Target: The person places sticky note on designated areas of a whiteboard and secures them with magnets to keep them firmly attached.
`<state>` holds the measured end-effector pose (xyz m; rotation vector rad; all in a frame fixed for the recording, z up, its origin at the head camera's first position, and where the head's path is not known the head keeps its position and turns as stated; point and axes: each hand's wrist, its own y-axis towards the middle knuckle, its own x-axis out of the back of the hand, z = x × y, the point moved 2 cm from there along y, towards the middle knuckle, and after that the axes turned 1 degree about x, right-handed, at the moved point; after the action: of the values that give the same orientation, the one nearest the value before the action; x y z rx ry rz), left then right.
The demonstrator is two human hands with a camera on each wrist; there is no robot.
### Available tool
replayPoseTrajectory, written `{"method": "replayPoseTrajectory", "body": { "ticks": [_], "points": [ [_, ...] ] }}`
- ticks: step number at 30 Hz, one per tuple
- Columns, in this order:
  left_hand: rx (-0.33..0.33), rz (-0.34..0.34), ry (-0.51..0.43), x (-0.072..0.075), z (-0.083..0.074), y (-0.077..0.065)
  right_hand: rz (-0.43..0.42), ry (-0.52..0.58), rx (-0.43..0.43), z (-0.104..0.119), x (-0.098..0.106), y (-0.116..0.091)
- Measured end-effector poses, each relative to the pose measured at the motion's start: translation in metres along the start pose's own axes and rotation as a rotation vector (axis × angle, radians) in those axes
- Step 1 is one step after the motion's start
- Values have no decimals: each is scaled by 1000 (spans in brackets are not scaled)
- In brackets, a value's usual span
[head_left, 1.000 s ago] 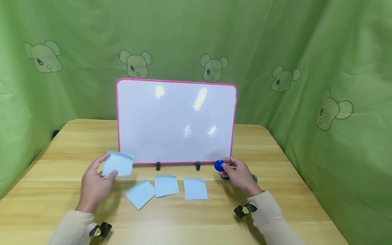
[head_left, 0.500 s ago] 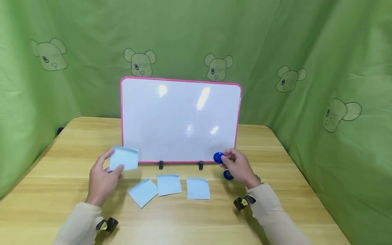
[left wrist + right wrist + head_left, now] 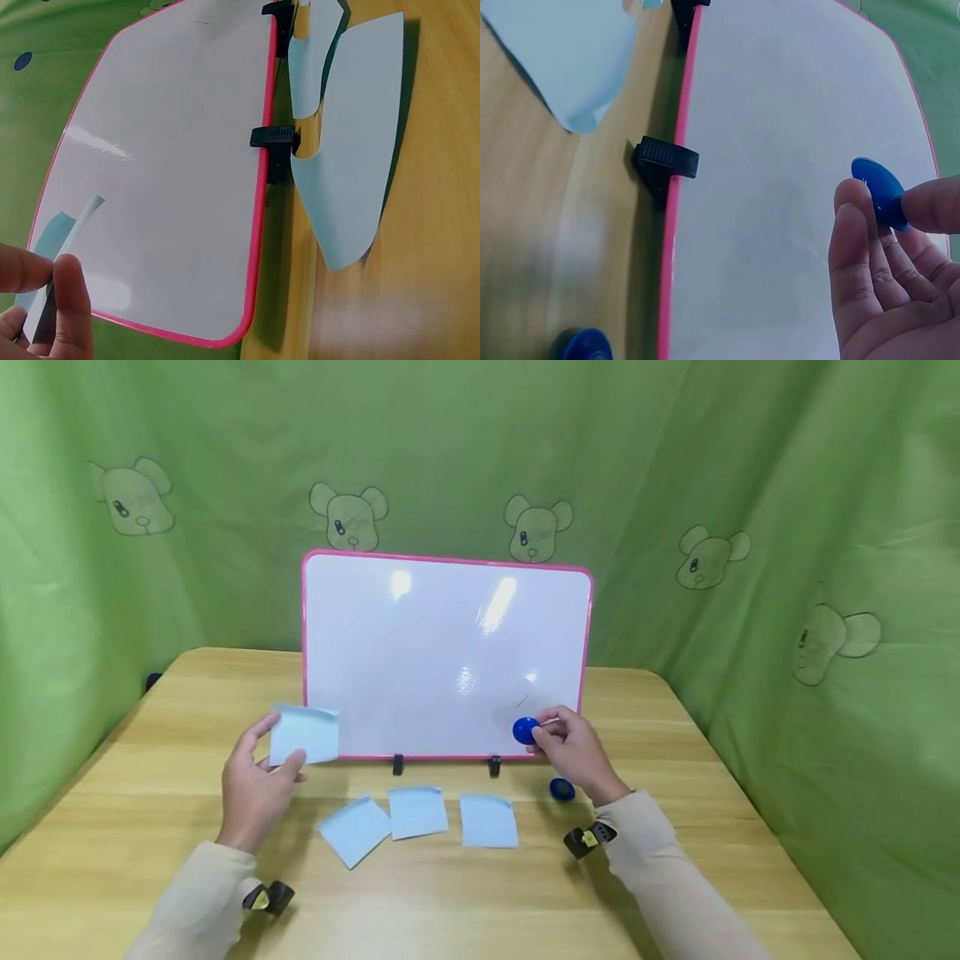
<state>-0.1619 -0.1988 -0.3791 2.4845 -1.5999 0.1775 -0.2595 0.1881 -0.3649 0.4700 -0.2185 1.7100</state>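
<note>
My left hand (image 3: 258, 781) pinches a light blue sticky note (image 3: 306, 735) between thumb and fingers, in front of the whiteboard's lower left corner. In the left wrist view the held note (image 3: 64, 247) shows nearly edge-on. A round blue magnet (image 3: 526, 731) is pinched by its edge in my right hand (image 3: 573, 747), before the lower right part of the board. The right wrist view shows this magnet (image 3: 880, 191) between thumb and fingertips. Upright on the table stands the pink-framed whiteboard (image 3: 442, 652), its surface bare apart from glare.
Several more blue sticky notes lie on the table in front of the board, among them one at the right (image 3: 489, 821). A second blue magnet (image 3: 562, 789) lies below my right hand. Black clip feet (image 3: 397, 765) support the board. Green curtain (image 3: 450, 452) surrounds the wooden table (image 3: 420, 910).
Both hands have risen a little toward the board, carrying the note and the magnet. The blue magnet on the table has come into fuller view, while a green one is now hidden.
</note>
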Motion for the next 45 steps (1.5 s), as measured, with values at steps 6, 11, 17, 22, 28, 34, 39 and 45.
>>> {"method": "replayPoseTrajectory", "body": {
  "ticks": [6,11,17,22,28,34,39,45],
  "points": [
    [-14,-5,-19,-1,-3,2,7,-34,38,7,-1,5],
    [-39,-2,-36,-3,-7,4,6,-42,66,15,-1,9],
    [-58,-1,-23,-5,-9,6,9,-36,75,23,-2,13],
    [-62,12,-34,-9,-10,8,17,-31,95,29,-1,16],
    [-61,9,-12,-13,-11,11,28,-53,106,34,0,20],
    [-81,23,-35,-16,-13,15,28,-83,119,40,0,24],
    [-84,27,-39,-18,-17,17,23,-98,123,44,0,28],
    [-87,15,-33,-20,-21,18,17,-101,128,51,-2,32]
  ]
}}
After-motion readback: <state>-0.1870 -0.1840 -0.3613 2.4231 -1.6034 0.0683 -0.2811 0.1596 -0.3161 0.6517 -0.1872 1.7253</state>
